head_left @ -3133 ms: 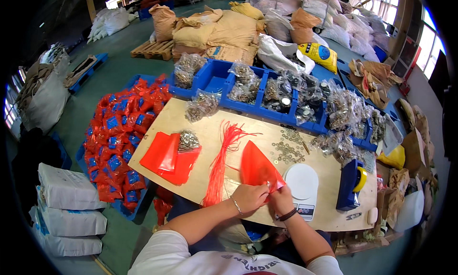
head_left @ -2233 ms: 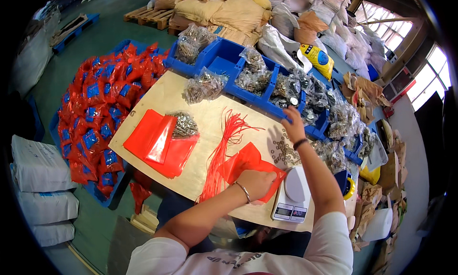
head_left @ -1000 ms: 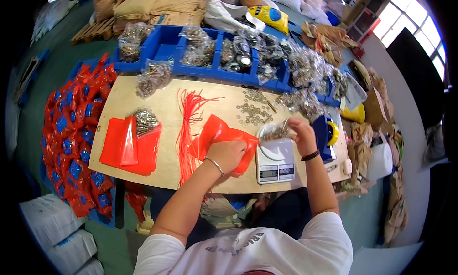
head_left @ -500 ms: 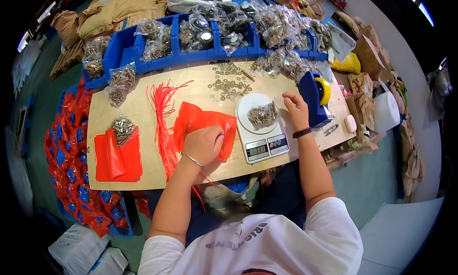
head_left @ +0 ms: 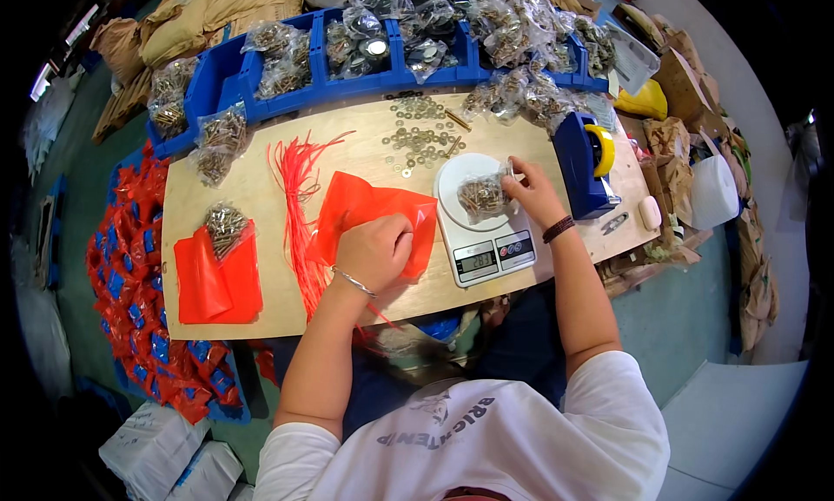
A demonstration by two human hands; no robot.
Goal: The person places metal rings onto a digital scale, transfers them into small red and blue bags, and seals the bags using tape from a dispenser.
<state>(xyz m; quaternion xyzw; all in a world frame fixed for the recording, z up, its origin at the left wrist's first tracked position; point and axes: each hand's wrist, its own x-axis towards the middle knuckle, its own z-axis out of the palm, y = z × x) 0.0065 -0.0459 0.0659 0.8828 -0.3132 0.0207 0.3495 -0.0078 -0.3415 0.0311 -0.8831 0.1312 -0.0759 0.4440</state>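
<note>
My left hand point(head_left: 373, 253) is closed at the near edge of a red plastic bag point(head_left: 352, 206) that lies spread on the table. A clear bag of screws point(head_left: 483, 197) rests on the round plate of a white kitchen scale point(head_left: 493, 260). My right hand point(head_left: 534, 195) pinches the right edge of that clear bag, which still sits on the plate. Red plastic ties point(head_left: 295, 188) lie in a bundle left of the red bag. At the far left of the table, another clear bag of screws point(head_left: 226, 227) sits on a stack of red bags point(head_left: 241, 288).
Blue bins point(head_left: 287, 93) with bagged hardware line the table's back. Loose washers point(head_left: 426, 141) lie before them. On the right stand a blue tape dispenser point(head_left: 580, 175), small snips point(head_left: 615, 223) and a white oval object point(head_left: 650, 213). Filled red bags point(head_left: 130, 301) crowd a crate at left.
My right hand has moved onto the clear bag of screws and taken its right edge. My left hand stays at the red bag. The scale's display reading has changed.
</note>
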